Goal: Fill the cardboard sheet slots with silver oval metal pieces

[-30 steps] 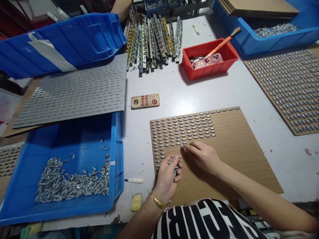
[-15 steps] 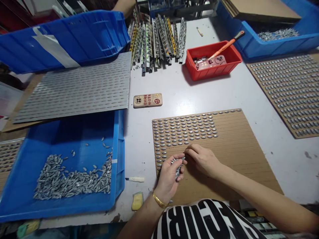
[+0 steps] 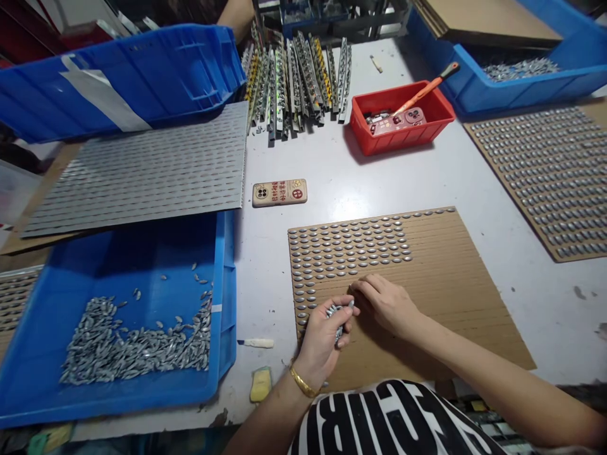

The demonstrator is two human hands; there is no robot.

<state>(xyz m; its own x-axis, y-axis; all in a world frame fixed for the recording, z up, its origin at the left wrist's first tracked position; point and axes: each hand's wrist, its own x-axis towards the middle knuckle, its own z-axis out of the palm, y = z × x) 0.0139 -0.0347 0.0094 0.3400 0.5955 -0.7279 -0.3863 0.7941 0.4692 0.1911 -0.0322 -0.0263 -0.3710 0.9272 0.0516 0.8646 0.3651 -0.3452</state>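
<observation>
My left hand [image 3: 322, 335] is shut on a bunch of small silver oval pieces [image 3: 337, 319], and it rests at the lower left of a grooved cardboard board [image 3: 441, 284]. Rows of the same pieces [image 3: 348, 249] fill the board's upper left area. My right hand [image 3: 386, 303] lies on the bare cardboard, its closed fingertips touching the bunch. Whether those fingertips pinch a piece is hidden. A gold bracelet [image 3: 301, 382] circles my left wrist.
A blue crate [image 3: 222, 284] at the left holds loose silver pieces. Behind stand a full grey sheet [image 3: 137, 170], stacked metal strips [image 3: 296, 85], a red bin [image 3: 403, 136], a phone [image 3: 279, 193] and another filled board [image 3: 540, 177]. A yellow sponge [image 3: 260, 384] sits near the table's front edge.
My right fingertips have moved down from the rows of pieces to the bunch in my left hand. The left hand has shifted slightly, and the whole view has moved a little.
</observation>
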